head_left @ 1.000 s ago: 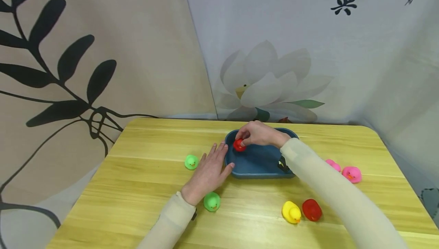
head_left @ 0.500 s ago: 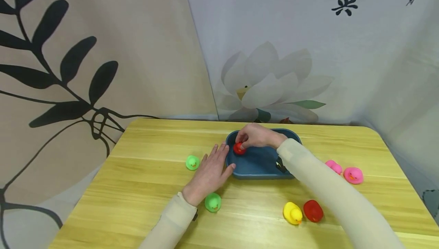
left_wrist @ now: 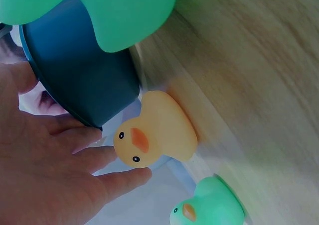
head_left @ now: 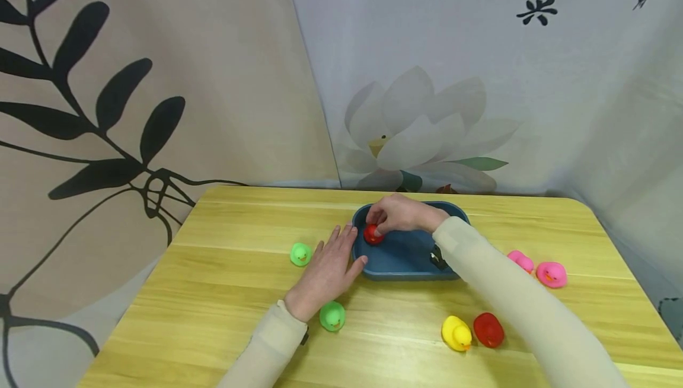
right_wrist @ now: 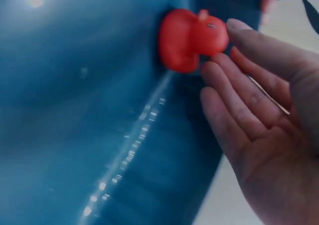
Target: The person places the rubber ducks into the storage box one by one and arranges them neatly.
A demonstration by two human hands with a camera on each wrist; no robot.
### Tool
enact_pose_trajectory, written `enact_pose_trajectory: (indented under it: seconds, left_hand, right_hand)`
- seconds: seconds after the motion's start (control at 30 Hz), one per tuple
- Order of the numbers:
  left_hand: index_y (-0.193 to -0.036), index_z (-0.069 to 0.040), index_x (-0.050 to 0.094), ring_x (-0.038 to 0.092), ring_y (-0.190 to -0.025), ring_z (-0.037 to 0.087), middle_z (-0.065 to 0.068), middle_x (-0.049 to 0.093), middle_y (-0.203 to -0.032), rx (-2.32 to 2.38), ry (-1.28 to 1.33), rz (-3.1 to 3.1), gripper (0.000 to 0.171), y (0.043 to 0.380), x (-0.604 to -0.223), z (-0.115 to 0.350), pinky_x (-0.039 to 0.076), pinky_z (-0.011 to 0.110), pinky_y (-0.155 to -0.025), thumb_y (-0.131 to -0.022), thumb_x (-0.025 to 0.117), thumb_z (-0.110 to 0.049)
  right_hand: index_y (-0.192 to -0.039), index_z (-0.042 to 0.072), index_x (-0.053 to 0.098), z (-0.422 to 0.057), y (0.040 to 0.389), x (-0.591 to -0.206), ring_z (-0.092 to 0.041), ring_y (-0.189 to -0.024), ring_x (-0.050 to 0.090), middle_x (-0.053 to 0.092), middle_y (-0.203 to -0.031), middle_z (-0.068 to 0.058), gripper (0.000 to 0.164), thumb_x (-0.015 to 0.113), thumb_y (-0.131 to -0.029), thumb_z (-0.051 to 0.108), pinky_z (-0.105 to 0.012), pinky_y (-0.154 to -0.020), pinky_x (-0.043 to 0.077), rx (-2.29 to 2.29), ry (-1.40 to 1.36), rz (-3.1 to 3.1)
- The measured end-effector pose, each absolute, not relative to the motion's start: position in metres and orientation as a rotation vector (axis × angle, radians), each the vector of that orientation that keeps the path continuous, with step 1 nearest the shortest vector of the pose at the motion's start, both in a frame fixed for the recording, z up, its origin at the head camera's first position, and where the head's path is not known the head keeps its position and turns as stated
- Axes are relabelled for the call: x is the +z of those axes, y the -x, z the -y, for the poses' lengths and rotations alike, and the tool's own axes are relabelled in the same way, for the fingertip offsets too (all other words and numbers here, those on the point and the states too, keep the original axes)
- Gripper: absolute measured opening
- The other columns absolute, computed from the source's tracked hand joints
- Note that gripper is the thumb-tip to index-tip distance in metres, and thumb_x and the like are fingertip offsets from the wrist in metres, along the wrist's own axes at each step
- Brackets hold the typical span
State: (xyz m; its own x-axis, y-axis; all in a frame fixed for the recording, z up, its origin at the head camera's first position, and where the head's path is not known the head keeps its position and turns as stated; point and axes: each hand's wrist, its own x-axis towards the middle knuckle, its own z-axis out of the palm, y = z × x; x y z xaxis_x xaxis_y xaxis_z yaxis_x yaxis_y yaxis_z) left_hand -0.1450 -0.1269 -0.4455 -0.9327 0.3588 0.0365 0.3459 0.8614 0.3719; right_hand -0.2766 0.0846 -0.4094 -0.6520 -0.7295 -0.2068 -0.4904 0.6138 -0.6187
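A blue basin (head_left: pixel 405 251) stands toward the back of the table. My right hand (head_left: pixel 402 213) reaches into its left end and pinches a red rubber duck (head_left: pixel 373 235) by the head, low near the basin's wall. In the right wrist view the thumb and fingertips lie at the head of the red duck (right_wrist: pixel 182 41). My left hand (head_left: pixel 328 266) lies with fingers extended, their tips at the basin's left rim. A pale yellow-orange duck (left_wrist: pixel 167 130) is beside its fingers, hidden in the head view. Green ducks (head_left: pixel 301 254) sit beyond and below that hand.
A second green duck (head_left: pixel 332 316) sits by the left wrist. A yellow duck (head_left: pixel 456 333) and another red duck (head_left: pixel 488 330) stand at the front right. Two pink ducks (head_left: pixel 552 274) sit right of the basin, one partly behind the right sleeve. A printed curtain (head_left: pixel 427 79) hangs behind the table.
My right hand has lowered the red duck slightly inside the basin. The left hand stays at the rim. The whole view has shifted a little.
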Motion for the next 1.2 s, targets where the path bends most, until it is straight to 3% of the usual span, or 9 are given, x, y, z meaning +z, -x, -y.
enact_pose_trajectory:
  seconds: [0.23, 0.73, 1.03, 1.2]
  left_hand:
    - [-0.16, -0.002, 0.035, 0.025, -0.155, 0.038, 0.014, 0.028, -0.168, 0.603, -0.562, -2.993, 0.07, 0.145, -0.445, 0.126, 0.029, 0.069, -0.116, -0.108, 0.05, -0.046]
    - [-0.161, -0.003, 0.033, 0.022, -0.155, 0.039, 0.014, 0.026, -0.169, 0.628, -0.555, -2.971, 0.071, 0.145, -0.444, 0.126, 0.027, 0.068, -0.117, -0.108, 0.05, -0.047]
    - [-0.16, -0.003, 0.036, 0.022, -0.155, 0.039, 0.014, 0.028, -0.168, 0.629, -0.562, -2.981, 0.071, 0.145, -0.444, 0.127, 0.026, 0.069, -0.117, -0.107, 0.052, -0.047]
    - [-0.16, -0.002, 0.036, 0.022, -0.155, 0.039, 0.015, 0.028, -0.168, 0.623, -0.581, -2.987, 0.071, 0.144, -0.444, 0.127, 0.027, 0.068, -0.117, -0.107, 0.05, -0.047]
  right_hand:
    - [-0.128, 0.003, 0.072, -0.101, 0.267, -0.383, -0.021, -0.11, 0.071, 0.073, -0.123, -0.012, 0.034, 0.075, -0.096, 0.015, -0.038, -0.095, 0.057, -0.817, 1.053, -2.414]
    - [-0.123, 0.013, 0.075, -0.136, 0.22, -0.353, -0.016, -0.105, 0.07, 0.075, -0.117, 0.0, 0.025, 0.071, -0.1, 0.02, -0.041, -0.093, 0.057, -1.015, 1.074, -2.572]
    - [-0.117, 0.019, 0.078, -0.159, 0.188, -0.355, -0.012, -0.099, 0.068, 0.074, -0.115, 0.008, 0.02, 0.074, -0.098, 0.023, -0.037, -0.085, 0.057, -1.114, 0.993, -2.665]
    - [-0.116, 0.021, 0.078, -0.175, 0.172, -0.363, -0.015, -0.105, 0.067, 0.074, -0.114, 0.009, 0.018, 0.073, -0.099, 0.025, -0.039, -0.085, 0.058, -1.176, 0.983, -2.681]
